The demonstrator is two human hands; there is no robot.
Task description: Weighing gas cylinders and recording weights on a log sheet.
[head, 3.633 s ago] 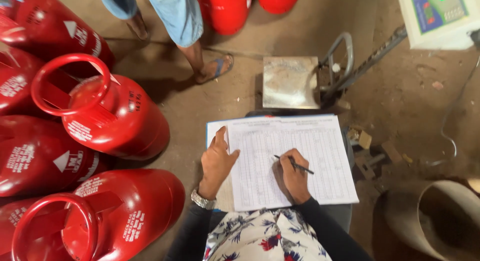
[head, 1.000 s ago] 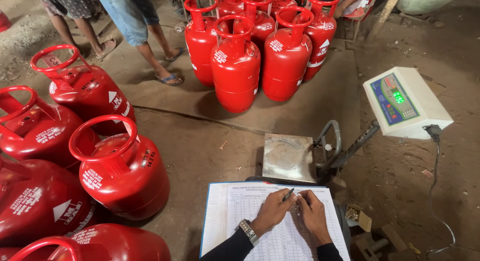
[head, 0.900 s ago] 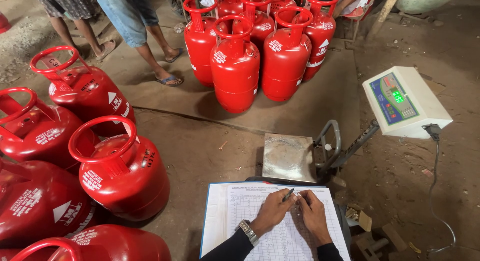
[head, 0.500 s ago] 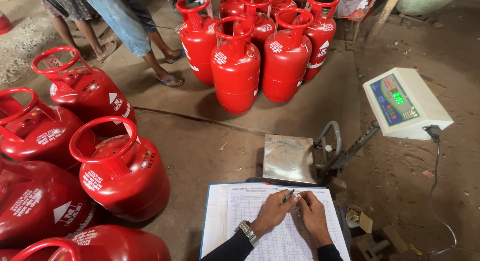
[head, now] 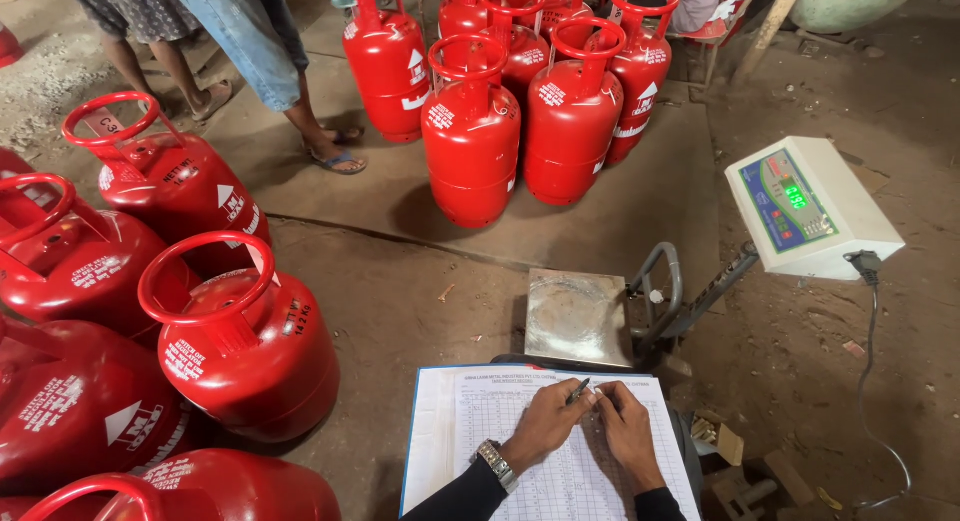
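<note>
1. Low at the frame's bottom edge, a white printed tally sheet with ruled columns (head: 560,451) lies on a board in front of the person, its long axis running away from the body toward the steel platform of a floor scale (head: 578,316) just beyond it.
2. Both hands meet over the sheet's upper middle. The left hand (head: 545,426), a metal wristwatch (head: 495,464) at its wrist, is curled around a slim dark pen (head: 579,389); the pen tip angles up and to the right.
3. The right hand (head: 627,429) lies just beside it, fingers half bent and touching the pen end, though whether it grips it is hard to tell.
4. Red steel gas cylinders (head: 245,341) stand at the left, well apart from both hands.
</note>
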